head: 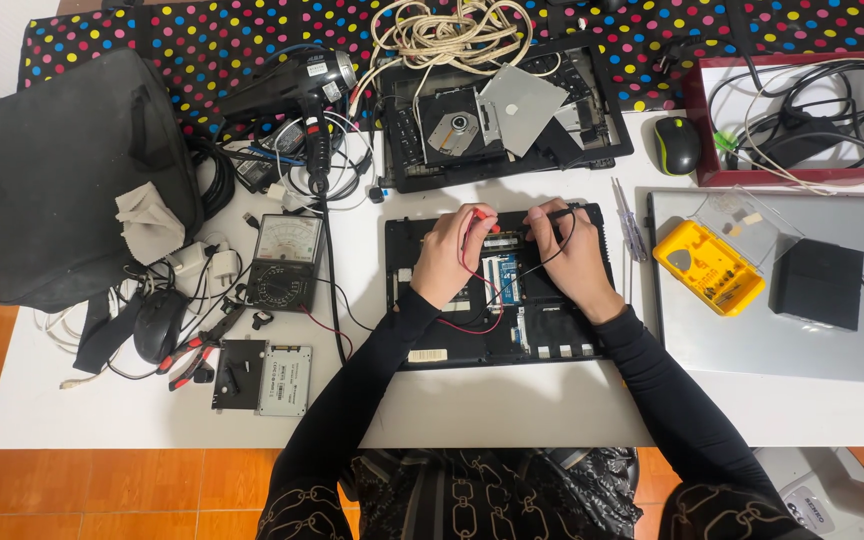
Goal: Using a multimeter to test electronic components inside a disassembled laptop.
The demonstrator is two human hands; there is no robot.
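We held our left hand (449,255) closed around the red probe (479,214) and our right hand (574,255) closed around the black probe (552,214), both tips down on the board of the opened laptop base (497,340), which lay at the middle of the white worktop (512,410). The red lead (472,325) looped across the base toward the analogue multimeter (287,260) to the left.

For a sound reading, we judged that each probe should be pinched near its tip, wrists resting on the chassis, with only one contact touched per tip and the leads kept off the board.

Left of the base lay a bare drive (284,380) and red-handled pliers (192,355); right of it, a yellow bit case (707,270) and a black box (817,283) sat on a closed grey laptop (812,350). Farther off were a second stripped chassis (502,120), a hair dryer (292,85), a black bag (72,170), a mouse (676,144) and a red tray (697,140) of cables. A polka-dot cloth (202,40) covered the far edge, and the floor (102,490) was orange tile.
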